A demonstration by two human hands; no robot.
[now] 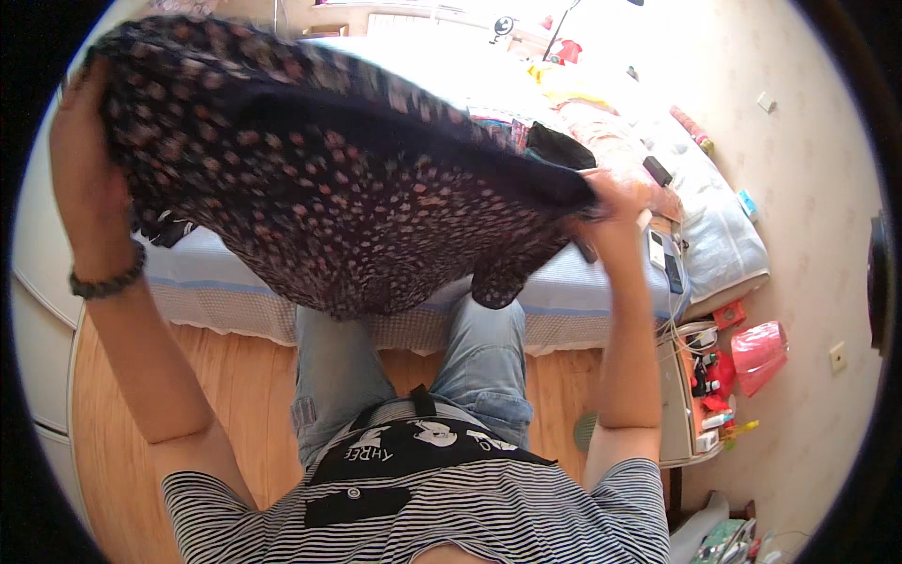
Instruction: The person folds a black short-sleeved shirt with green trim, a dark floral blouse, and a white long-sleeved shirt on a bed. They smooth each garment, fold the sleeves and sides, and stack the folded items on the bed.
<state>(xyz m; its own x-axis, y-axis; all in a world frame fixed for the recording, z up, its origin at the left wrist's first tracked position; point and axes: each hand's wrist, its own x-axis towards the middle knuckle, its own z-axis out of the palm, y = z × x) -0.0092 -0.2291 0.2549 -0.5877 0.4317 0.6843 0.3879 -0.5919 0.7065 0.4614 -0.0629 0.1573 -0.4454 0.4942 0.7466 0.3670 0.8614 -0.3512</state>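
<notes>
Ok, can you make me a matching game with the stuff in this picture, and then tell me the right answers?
Things:
1. flowery dark cloth
2. beaded bracelet
3. pink lampshade
4. bed

Places:
A. on the left wrist
B. by the wall on the right, next to the small bedside table
C. held up between the left hand and the right hand
D. in front of the knees, under the cloth

Pairs: 1-C, 2-A, 3-B, 4-D

Bed [564, 291] mostly hidden behind the floral garment [338, 188], far bedding washed out by glare — bedside clutter [709, 376] indistinct
</notes>
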